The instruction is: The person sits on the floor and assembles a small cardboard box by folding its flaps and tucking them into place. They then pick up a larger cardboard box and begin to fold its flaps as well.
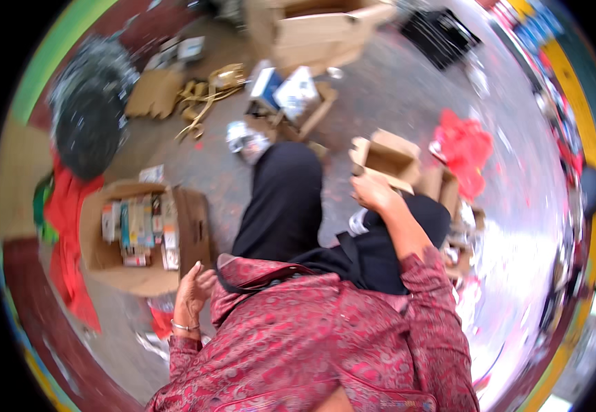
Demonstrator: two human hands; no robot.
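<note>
My right hand (375, 192) is closed on the near edge of a small open cardboard box (402, 145), which tilts above my right knee. No contents show inside that box. On the other side, my left hand (193, 292) holds nothing I can see, its fingers loosely apart. It is beside the near right corner of a larger open carton (198, 223) on the floor. Several small packaged boxes (140, 223) in mixed colours are packed inside this carton.
Ahead lie an open box (318, 113) with blue and white packs, and a big carton (325, 38). A dark plastic-wrapped bundle (92, 113) stands far left. Red plastic (464, 147) lies at right, near more small cartons (439, 187). Golden cords (205, 103) lie on the floor.
</note>
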